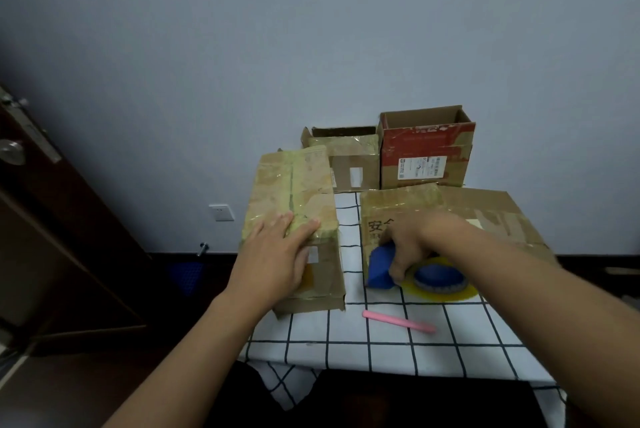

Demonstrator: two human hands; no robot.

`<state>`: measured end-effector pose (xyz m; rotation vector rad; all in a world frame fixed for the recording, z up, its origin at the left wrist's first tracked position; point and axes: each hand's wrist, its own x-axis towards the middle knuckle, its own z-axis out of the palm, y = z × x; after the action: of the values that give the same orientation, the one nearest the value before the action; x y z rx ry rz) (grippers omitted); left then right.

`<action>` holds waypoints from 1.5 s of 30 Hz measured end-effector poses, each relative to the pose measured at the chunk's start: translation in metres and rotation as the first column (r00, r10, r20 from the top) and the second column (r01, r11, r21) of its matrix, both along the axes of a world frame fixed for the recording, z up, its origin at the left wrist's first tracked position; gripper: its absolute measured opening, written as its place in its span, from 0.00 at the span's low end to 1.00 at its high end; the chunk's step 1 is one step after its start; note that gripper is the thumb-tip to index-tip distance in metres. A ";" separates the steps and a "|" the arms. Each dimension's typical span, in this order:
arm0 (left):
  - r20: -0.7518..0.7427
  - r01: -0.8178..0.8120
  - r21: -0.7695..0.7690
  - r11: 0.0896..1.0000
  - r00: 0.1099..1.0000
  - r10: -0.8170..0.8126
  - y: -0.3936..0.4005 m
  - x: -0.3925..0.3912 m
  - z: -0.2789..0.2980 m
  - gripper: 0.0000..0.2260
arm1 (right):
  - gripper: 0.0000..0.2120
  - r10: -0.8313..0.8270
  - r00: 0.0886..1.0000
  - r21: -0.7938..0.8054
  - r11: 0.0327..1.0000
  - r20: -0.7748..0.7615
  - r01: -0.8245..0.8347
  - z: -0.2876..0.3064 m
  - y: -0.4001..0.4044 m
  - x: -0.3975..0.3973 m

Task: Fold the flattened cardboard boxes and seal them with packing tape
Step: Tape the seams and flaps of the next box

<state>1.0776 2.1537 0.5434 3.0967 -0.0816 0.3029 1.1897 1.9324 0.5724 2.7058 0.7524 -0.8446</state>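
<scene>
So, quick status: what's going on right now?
Left hand flat on taped box. Right hand gripping blue tape dispenser. Pink stick lies nearby, not obstructing.

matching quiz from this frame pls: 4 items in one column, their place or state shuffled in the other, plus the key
Things:
1. taped box
2. red box
3. pink stick
4. tape dispenser

Places or states:
A. lies alone on the checked cloth, near the front edge
B. stands open-topped at the back by the wall
C. gripped by the right hand
D. under the flat fingers of the left hand

Pairs: 1-D, 2-B, 3-A, 4-C
</scene>
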 end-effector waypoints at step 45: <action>0.229 0.070 -0.923 0.379 0.891 0.391 0.045 -0.020 -0.035 0.08 | 0.33 -0.094 0.735 0.398 0.882 0.671 -0.251 0.017 0.074 -0.011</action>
<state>1.0577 2.1990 0.5084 1.8369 0.3054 0.7206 1.1786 2.0066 0.5893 3.0030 0.9564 0.4425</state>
